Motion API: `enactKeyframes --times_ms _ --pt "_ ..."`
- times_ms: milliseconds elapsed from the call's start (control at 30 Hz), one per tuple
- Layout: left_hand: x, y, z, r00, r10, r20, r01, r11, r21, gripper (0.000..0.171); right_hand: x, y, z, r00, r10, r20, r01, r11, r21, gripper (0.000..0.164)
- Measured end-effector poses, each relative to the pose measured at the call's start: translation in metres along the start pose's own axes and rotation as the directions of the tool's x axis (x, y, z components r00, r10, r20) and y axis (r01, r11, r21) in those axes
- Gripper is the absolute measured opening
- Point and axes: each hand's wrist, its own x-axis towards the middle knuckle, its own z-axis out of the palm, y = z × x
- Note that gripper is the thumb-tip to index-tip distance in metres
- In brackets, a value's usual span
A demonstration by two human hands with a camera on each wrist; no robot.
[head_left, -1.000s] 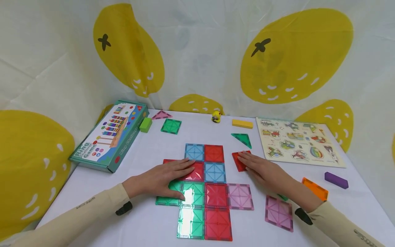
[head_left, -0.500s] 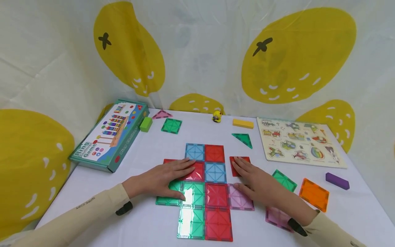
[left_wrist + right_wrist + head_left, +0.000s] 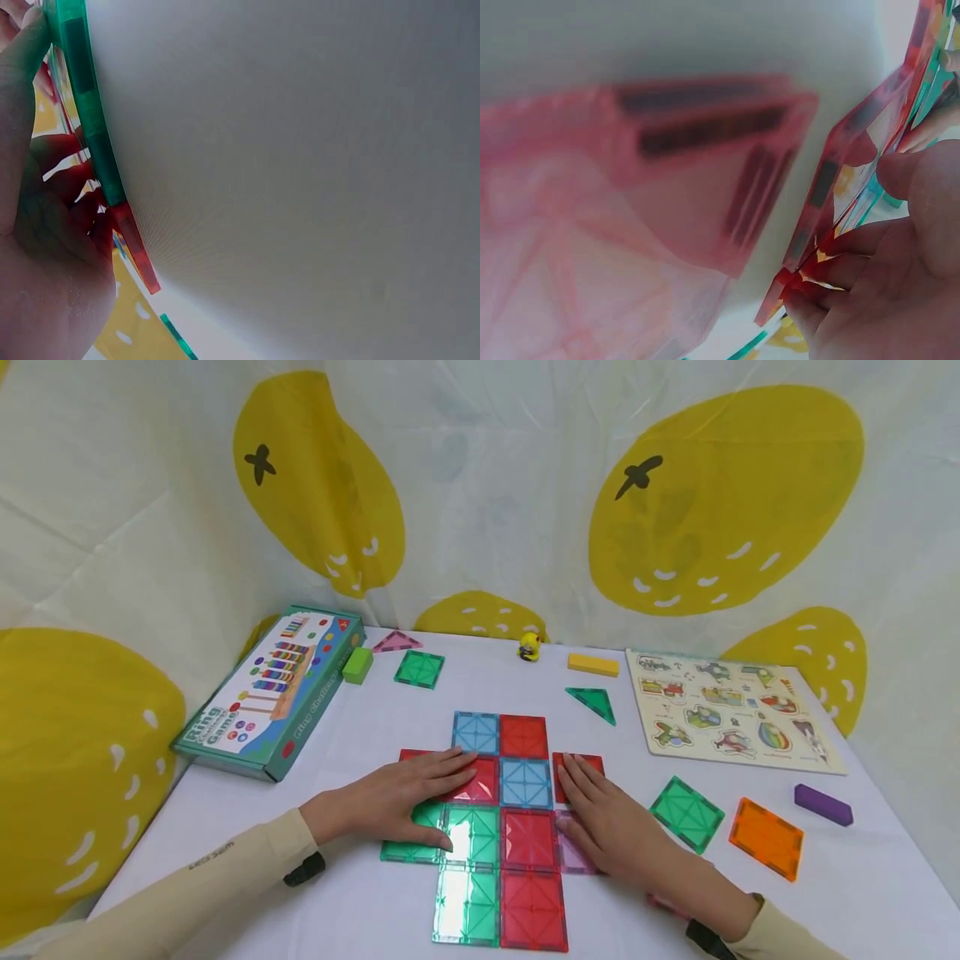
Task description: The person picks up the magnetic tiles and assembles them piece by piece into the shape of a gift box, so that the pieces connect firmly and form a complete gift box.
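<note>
The left hand (image 3: 401, 797) is resting, fingers extended, on the joined tiles (image 3: 529, 839); the right hand (image 3: 611, 821), also straight-fingered, is sliding a red tile (image 3: 594, 762) leftward. It is now lying just beside the lower blue tile (image 3: 526, 783), the gap seemingly closing.

Bare left hand (image 3: 397, 797), beige left sleeve (image 3: 187, 887), small dark lettering (image 3: 212, 853) along it, black piece (image 3: 304, 868) under its end, bare right hand (image 3: 611, 814), matching right sleeve (image 3: 780, 935), second black piece (image 3: 707, 939)
</note>
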Motion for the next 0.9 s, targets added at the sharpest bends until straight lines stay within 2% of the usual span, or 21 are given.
enactKeyframes --times_ms 233,433,633,700,800,900 --pt "0.000 0.001 0.000 1.000 -0.009 0.003 0.009 1.000 -0.003 0.102 -0.004 -0.012 -0.001 1.000 0.007 0.009 -0.007 1.000 -0.017 0.083" --pt "-0.001 0.000 0.000 1.000 -0.012 0.005 0.012 1.000 0.003 0.103 -0.004 -0.013 -0.003 1.000 0.017 0.019 -0.017 1.000 -0.016 0.085" --pt "-0.002 0.000 -0.002 0.999 0.046 -0.014 -0.045 0.997 0.065 0.095 0.004 -0.009 -0.011 0.997 0.030 0.069 -0.031 0.999 0.022 0.085" --pt "-0.003 0.000 -0.001 0.997 0.072 -0.023 -0.070 0.994 0.085 0.090 0.008 -0.007 -0.015 0.998 0.033 0.050 -0.036 0.998 0.057 0.082" --pt "-0.006 0.001 0.000 0.995 0.091 -0.034 -0.088 0.993 0.084 0.085 0.019 -0.001 -0.020 0.999 0.028 -0.029 -0.026 0.995 0.092 0.075" --pt "-0.007 0.002 0.002 0.994 0.097 -0.047 -0.094 0.993 0.066 0.083 0.038 0.006 -0.025 0.993 -0.019 -0.113 0.033 0.991 0.128 0.067"
